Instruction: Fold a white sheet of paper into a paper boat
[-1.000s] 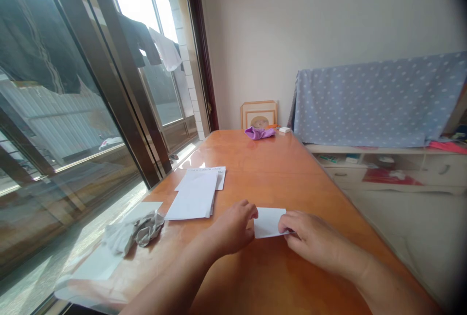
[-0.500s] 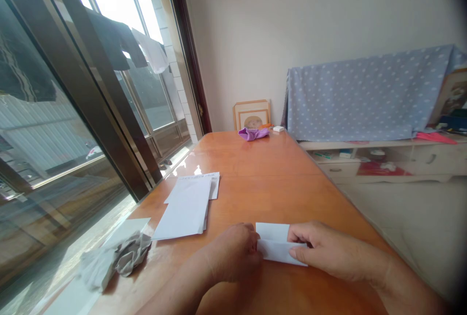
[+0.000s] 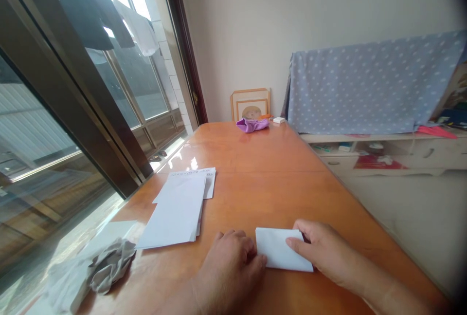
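One white paper [image 3: 283,250], probably folded, lies flat at 6 o'clock on the table [image 3: 255,183]. The open left hand [image 3: 228,271] touches its left edge, the open right hand [image 3: 328,251] presses on top, neither gripping. A paper stack [image 3: 175,210] sits at 10 o'clock.

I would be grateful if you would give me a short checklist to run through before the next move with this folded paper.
1. Folded white paper lying flat on the table: ok.
2. Left hand touching the paper's left edge: ok.
3. Right hand on the paper's right end: ok.
4. Folded edges lined up: cannot tell, the right hand covers part of them.
5. Stack of white sheets apart from the folded paper: ok.
6. Crumpled grey cloth apart from the folded paper: ok.
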A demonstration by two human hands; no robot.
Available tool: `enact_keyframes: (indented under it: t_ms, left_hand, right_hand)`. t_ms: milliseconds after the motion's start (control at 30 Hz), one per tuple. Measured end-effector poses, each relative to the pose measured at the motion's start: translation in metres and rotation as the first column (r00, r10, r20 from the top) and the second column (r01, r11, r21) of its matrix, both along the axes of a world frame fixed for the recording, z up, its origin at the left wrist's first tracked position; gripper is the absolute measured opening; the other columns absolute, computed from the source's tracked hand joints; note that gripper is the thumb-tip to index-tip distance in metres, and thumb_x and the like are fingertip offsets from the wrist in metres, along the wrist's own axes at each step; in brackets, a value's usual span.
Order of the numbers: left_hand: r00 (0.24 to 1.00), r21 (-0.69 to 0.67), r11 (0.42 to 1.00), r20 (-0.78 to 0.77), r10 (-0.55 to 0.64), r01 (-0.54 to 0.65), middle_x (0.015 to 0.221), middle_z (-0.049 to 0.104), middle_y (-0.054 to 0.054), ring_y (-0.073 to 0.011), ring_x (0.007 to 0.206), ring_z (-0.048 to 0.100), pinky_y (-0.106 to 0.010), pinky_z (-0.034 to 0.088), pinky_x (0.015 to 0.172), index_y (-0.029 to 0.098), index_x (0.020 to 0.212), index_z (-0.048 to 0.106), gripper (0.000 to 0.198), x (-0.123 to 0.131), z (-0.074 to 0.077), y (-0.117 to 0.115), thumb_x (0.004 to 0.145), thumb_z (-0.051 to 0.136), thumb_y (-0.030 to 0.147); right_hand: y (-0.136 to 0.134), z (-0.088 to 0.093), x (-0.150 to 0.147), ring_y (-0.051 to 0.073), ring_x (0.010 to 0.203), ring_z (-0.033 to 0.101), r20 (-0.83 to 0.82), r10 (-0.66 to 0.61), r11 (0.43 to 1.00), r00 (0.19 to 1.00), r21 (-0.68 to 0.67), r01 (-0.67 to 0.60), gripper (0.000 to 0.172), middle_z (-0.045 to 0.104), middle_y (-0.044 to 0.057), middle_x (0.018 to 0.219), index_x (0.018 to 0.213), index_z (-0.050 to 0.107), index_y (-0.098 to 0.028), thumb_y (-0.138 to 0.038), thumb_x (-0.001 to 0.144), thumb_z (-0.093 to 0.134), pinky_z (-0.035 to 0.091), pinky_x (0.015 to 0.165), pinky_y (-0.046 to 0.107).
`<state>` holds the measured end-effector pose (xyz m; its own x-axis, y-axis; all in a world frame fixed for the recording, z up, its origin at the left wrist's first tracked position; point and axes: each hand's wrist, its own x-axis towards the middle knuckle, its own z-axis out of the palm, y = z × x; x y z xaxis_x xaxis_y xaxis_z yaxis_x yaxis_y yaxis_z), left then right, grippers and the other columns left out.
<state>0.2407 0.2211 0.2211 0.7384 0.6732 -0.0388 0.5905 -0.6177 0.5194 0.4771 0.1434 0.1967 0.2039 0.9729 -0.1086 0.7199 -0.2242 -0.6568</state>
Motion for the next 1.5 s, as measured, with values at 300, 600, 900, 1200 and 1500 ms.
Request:
enact_keyframes:
  t_ms: [300, 600, 900, 1200, 1500]
  left_hand:
    - [1.0, 0.308, 0.951, 0.007, -0.028, 0.024, 0.094, 0.065, -0.006, -0.0242, 0.085, 0.058, -0.037, 0.042, 0.074, 0.021, 0.087, 0.064, 0.006, 0.005, 0.003, -0.011, 0.089, 0.059, 0.025]
    - [0.942, 0.697, 0.652, -0.108, -0.319, 0.3, 0.139, 0.061, -0.01, -0.0248, 0.127, 0.057, -0.037, 0.049, 0.101, 0.018, 0.137, 0.054, 0.037, 0.005, -0.051, -0.026, 0.104, 0.04, 0.028]
    - [0.936, 0.623, 0.7, -0.182, -0.303, 0.348, 0.143, 0.057, -0.013, -0.0279, 0.125, 0.06, -0.036, 0.051, 0.096, 0.017, 0.139, 0.053, 0.039, 0.005, -0.056, -0.027, 0.105, 0.04, 0.03]
    - [0.95, 0.635, 0.711, -0.139, -0.278, 0.301, 0.139, 0.06, -0.013, -0.0272, 0.12, 0.062, -0.036, 0.051, 0.093, 0.017, 0.141, 0.053, 0.041, 0.007, -0.063, -0.026, 0.105, 0.041, 0.031]
    - [0.95, 0.645, 0.701, -0.152, -0.271, 0.303, 0.139, 0.06, -0.011, -0.0267, 0.115, 0.064, -0.036, 0.05, 0.087, 0.017, 0.136, 0.056, 0.038, 0.007, -0.056, -0.025, 0.105, 0.039, 0.031]
  right_hand:
    - [0.0, 0.0, -0.003, 0.015, 0.061, 0.054, 0.111, -0.024, 0.999, 0.994, -0.03, 0.027, 0.025, 0.06, -0.003, 0.065, 0.07, 0.05, -0.023, -0.039, 0.09, 0.052, 0.03, 0.055, 0.027]
    - [0.002, -0.01, -0.002, 0.017, 0.062, 0.055, 0.194, -0.026, 0.996, 0.981, -0.074, 0.041, 0.025, 0.062, -0.001, 0.068, 0.072, 0.049, -0.023, -0.04, 0.091, 0.05, 0.03, 0.055, 0.027]
    - [0.0, -0.017, -0.004, 0.017, 0.061, 0.056, 0.226, -0.063, 0.996, 0.972, -0.043, 0.075, 0.03, 0.061, -0.001, 0.067, 0.07, 0.044, -0.024, -0.044, 0.092, 0.047, 0.029, 0.055, 0.028]
    - [0.0, -0.02, -0.005, 0.017, 0.057, 0.055, 0.269, -0.084, 0.995, 0.959, -0.028, 0.095, 0.033, 0.058, -0.002, 0.062, 0.069, 0.039, -0.024, -0.045, 0.093, 0.047, 0.027, 0.053, 0.029]
    - [0.002, -0.024, -0.005, 0.016, 0.055, 0.054, 0.306, -0.1, 0.994, 0.947, -0.009, 0.108, 0.033, 0.058, -0.002, 0.061, 0.069, 0.039, -0.024, -0.046, 0.093, 0.046, 0.026, 0.052, 0.029]
